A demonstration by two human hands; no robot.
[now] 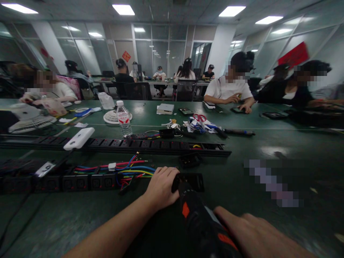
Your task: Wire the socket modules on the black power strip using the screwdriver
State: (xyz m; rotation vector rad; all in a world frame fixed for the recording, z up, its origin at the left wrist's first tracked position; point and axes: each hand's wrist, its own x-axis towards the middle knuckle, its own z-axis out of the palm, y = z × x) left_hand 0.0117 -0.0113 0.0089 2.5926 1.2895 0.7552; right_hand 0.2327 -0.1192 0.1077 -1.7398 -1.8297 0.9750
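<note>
We find our left hand (162, 189) closed on a black part (198, 182), our right hand (248, 229) gripping a drill (194, 211). Left, wires (138, 171) protrude unjoined.

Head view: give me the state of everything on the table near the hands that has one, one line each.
Left hand: closed on the black part.
Right hand: gripping the drill.
Drill: tip at the black part; running or not, cannot tell.
Front strip: wires spilling from its right end.
Rear strip: right end uncovered.
Bottle: upright, capped.
</note>
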